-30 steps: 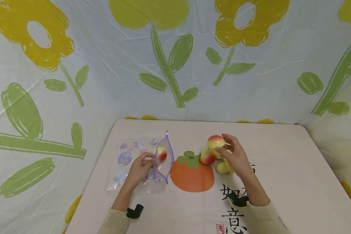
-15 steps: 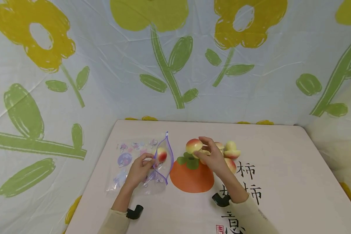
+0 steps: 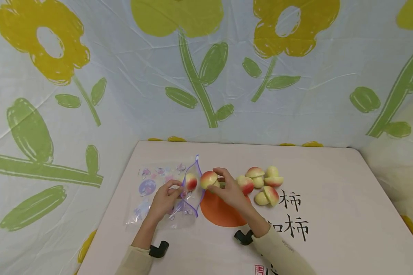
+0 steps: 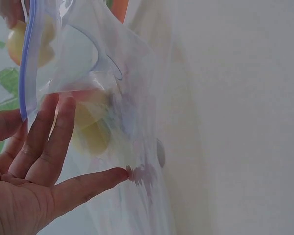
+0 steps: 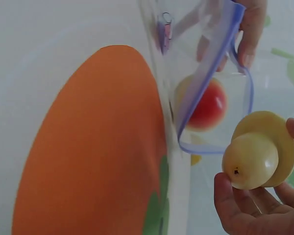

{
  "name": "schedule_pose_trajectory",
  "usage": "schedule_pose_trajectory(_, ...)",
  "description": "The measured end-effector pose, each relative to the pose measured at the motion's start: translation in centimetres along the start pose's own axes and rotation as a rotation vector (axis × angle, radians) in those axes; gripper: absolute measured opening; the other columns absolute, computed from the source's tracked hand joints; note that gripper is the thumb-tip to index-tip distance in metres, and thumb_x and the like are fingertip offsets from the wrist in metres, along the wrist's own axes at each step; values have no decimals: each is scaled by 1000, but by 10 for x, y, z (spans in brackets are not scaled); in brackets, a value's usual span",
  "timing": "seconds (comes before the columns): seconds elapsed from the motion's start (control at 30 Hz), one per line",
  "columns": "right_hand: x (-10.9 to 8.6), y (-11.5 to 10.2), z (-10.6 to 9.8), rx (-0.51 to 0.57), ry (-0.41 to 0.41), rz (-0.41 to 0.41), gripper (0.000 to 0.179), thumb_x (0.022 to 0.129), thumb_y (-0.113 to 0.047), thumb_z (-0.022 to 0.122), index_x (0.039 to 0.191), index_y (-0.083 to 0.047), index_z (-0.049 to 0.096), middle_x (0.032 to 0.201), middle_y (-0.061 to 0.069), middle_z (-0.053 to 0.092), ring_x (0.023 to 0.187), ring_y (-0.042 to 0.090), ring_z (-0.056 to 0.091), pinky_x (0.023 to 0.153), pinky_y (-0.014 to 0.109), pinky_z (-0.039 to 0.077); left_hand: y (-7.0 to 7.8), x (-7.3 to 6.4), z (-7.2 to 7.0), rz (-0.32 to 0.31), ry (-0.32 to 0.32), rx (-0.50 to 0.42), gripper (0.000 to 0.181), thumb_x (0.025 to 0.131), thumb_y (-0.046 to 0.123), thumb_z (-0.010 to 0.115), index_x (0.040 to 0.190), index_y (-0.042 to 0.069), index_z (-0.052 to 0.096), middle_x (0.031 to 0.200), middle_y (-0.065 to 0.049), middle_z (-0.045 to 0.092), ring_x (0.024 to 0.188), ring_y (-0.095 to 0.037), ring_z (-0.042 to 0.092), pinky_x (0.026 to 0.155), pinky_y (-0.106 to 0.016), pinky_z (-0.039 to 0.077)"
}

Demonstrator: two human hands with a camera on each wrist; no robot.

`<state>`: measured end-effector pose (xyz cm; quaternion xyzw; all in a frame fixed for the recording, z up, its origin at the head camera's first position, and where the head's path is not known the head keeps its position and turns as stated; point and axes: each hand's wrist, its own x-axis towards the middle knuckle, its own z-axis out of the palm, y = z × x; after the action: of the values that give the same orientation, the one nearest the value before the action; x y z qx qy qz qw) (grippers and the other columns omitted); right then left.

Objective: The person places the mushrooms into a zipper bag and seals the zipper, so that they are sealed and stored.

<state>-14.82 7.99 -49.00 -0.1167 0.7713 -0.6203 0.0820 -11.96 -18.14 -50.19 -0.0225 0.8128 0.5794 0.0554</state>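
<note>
My left hand pinches the near edge of a clear zip bag with a purple zip rim, holding its mouth open toward the right. Inside, just past the opening, lies a toy mushroom with a red and yellow cap. At the mouth of the bag my right hand grips another toy mushroom between thumb and fingers. Its pale round stem with a small dark hole faces the right wrist camera. In the head view its red-yellow cap overlaps the purple rim.
Several more toy mushrooms lie in a loose group right of my right hand. The pale table mat bears a printed orange persimmon and black characters. A flower-printed cloth hangs behind and beside the table.
My right hand has lifted a toy mushroom from the group and carried it left to the bag's mouth. My left hand keeps its hold on the bag.
</note>
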Motion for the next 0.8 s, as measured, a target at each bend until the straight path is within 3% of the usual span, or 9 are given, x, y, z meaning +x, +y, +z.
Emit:
schedule_pose_trajectory(0.1,3,3,5,-36,10,-3,62,90,-22,77,143,-9,48,141,12,51,114,35,57,90,47,50,0,0,0,-2,-4,4,16,99,25,66,112,15,66,84,-2,75,66,-49,60,36,-22,31)
schedule_pose_trajectory(0.4,15,14,16,-112,-13,-14,61,90,-19,77,142,-6,48,140,13,53,110,33,58,91,45,50,-1,1,0,17,8,5,14,99,22,66,111,15,67,84,-2,75,81,-26,73,36,-22,31)
schedule_pose_trajectory(0.63,24,17,24,-156,-32,-39,64,88,-21,78,141,-4,47,141,15,54,110,33,59,84,41,53,-3,0,1,27,13,5,17,98,23,67,111,13,67,84,-5,75,77,-26,73,36,-22,29)
schedule_pose_trajectory(0.8,27,14,28,-210,-24,-7,65,87,-23,78,142,-7,48,139,8,57,109,30,61,83,40,54,-3,0,1,32,15,3,16,98,22,67,111,13,67,83,-7,75,69,-33,70,35,-21,30)
